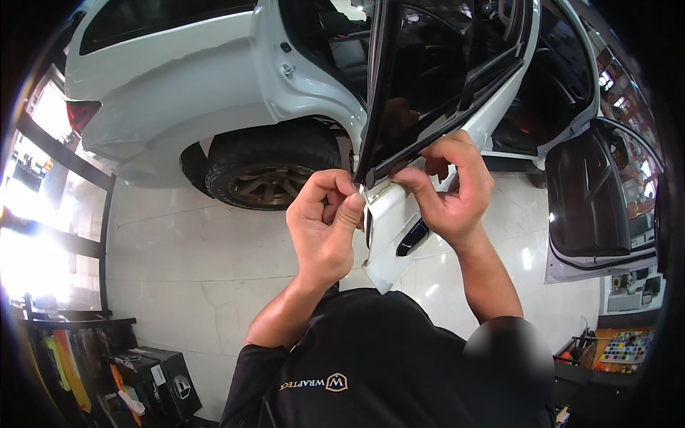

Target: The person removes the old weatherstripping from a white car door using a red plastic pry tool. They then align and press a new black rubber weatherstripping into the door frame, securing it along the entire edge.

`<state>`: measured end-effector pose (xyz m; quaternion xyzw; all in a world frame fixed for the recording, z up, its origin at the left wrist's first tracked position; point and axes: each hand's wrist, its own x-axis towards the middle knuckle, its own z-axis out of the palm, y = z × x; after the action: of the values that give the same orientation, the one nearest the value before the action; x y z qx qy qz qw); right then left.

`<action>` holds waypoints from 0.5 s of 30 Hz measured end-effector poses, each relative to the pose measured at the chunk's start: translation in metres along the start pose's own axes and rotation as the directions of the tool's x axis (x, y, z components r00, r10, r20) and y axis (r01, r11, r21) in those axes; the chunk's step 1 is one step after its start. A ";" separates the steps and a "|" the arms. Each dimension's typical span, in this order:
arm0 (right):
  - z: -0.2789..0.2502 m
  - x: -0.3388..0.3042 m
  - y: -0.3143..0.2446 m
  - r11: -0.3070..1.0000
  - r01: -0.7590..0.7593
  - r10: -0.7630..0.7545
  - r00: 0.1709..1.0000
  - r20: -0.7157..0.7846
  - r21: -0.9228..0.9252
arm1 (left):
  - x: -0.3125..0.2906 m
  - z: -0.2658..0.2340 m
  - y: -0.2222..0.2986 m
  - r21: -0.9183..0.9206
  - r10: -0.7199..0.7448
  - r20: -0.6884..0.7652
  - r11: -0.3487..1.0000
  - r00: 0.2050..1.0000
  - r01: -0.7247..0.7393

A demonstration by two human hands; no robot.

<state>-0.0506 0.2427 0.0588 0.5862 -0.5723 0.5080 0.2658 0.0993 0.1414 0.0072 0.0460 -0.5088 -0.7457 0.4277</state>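
An opened white car door (391, 235) stands edge-on in front of me, with a dark handle (414, 237) on its outer panel. Black window trim (407, 162) runs along the base of its dark glass (424, 78). At the door's rear edge, just below the trim's end, my left hand (322, 227) is closed in a pinch between thumb and forefinger; whatever lies between the tips is too small to make out. My right hand (457, 189) is closed at the trim, its thumb near the trim's end and its forefinger curled against it farther along.
Behind the door are the white car body (185, 85) and a rear wheel (271, 167). Another opened door (592, 196) stands at the right. A black box (160, 381) and a rack lie at lower left, a colour swatch board (626, 347) at lower right. The floor has pale tiles.
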 end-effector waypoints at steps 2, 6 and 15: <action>0.000 0.000 -0.001 1.000 0.001 -0.001 1.000 0.002 -0.015 | -0.003 0.001 0.002 0.085 0.034 -0.016 0.996 0.999 -0.032; 0.001 0.000 -0.003 1.000 -0.004 0.004 1.000 0.000 -0.029 | -0.001 -0.006 0.002 0.248 0.077 0.027 0.965 0.997 -0.082; 0.003 -0.002 -0.001 1.000 0.000 -0.001 1.000 -0.009 -0.010 | -0.001 -0.005 0.047 0.609 0.054 0.116 0.785 0.992 -0.114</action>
<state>-0.0488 0.2405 0.0563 0.5826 -0.5736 0.5077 0.2717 0.1304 0.1330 0.0423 0.1253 -0.7441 -0.5214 0.3985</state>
